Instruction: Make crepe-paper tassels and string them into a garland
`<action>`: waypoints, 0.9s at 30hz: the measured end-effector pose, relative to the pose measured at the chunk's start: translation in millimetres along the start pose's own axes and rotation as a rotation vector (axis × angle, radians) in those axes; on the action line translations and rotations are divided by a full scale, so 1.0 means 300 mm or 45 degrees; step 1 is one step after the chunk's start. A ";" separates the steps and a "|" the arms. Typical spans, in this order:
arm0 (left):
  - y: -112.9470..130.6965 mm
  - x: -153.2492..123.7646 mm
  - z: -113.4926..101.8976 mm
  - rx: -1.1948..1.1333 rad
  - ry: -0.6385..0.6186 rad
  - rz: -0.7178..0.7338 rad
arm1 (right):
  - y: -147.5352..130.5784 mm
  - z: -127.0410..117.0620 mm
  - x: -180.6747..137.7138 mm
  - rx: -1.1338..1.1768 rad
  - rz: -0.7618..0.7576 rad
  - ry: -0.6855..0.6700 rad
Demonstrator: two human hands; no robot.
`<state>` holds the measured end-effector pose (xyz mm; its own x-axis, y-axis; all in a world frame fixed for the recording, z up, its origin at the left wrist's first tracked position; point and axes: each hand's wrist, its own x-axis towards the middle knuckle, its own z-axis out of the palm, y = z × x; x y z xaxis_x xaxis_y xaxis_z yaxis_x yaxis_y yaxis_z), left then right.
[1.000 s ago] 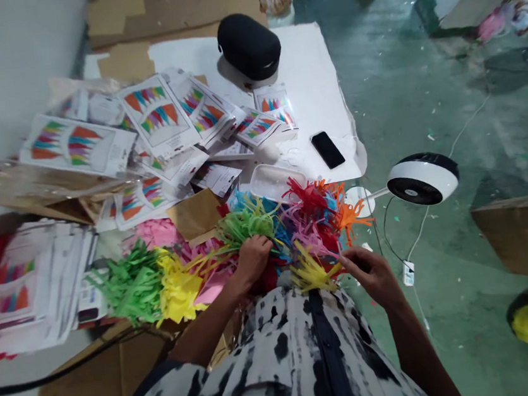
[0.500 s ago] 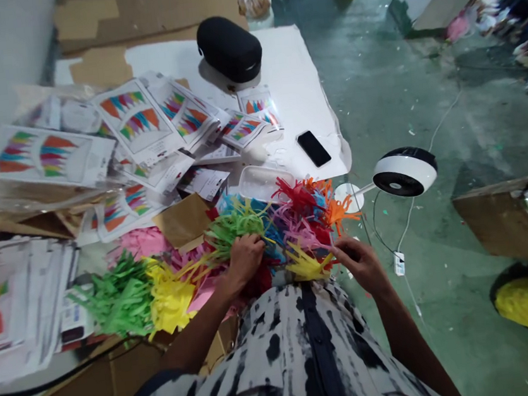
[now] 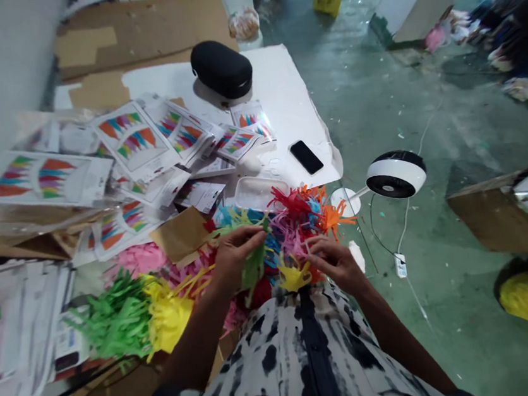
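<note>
My left hand [image 3: 233,257] is closed in a pinch on a light green paper tassel [image 3: 253,264], whose strips hang down in front of my shirt. To its right, the fingers of my right hand [image 3: 341,264] are drawn together beside a pink tassel [image 3: 291,238] and a yellow tassel [image 3: 294,276]; what they grip is too small to make out. Red tassels [image 3: 293,201] and orange tassels [image 3: 335,216] lie just beyond the hands. Left of my left hand are a dark green tassel heap [image 3: 115,316] and a yellow tassel heap [image 3: 167,311].
Printed packets [image 3: 136,139] are piled at the left of the white table [image 3: 279,75]. A black case [image 3: 221,69] and a phone [image 3: 306,157] lie on it. Behind my left hand is a white tray [image 3: 261,192]. A white fan [image 3: 395,174] stands right of the table, near an open carton [image 3: 490,217].
My left hand has lifted out of the green pile with a light green tassel. My right hand has moved left, closer to the pink and yellow tassels. The view has shifted slightly.
</note>
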<state>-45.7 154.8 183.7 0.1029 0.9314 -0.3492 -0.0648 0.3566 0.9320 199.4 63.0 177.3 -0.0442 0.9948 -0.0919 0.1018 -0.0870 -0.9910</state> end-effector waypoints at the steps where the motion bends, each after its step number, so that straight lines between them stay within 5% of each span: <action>1: -0.007 -0.013 0.060 -0.102 -0.073 -0.086 | -0.009 0.017 0.008 0.013 -0.018 0.009; 4: -0.041 -0.038 0.195 -0.251 -0.210 -0.193 | -0.017 0.060 0.026 0.059 -0.047 0.067; 8: -0.070 -0.044 0.268 -0.298 -0.233 -0.197 | 0.006 0.080 0.030 0.245 0.064 0.178; 18: -0.072 -0.015 0.282 -0.298 -0.376 -0.252 | 0.019 0.053 0.024 0.644 0.378 0.111; 27: -0.086 -0.009 0.273 -0.523 -0.443 -0.520 | 0.021 0.052 0.023 0.933 0.530 0.008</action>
<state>37.0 137.1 168.5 0.5083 0.6625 -0.5502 -0.3176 0.7381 0.5953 184.1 68.5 169.0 -0.1399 0.8739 -0.4656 -0.5627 -0.4571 -0.6888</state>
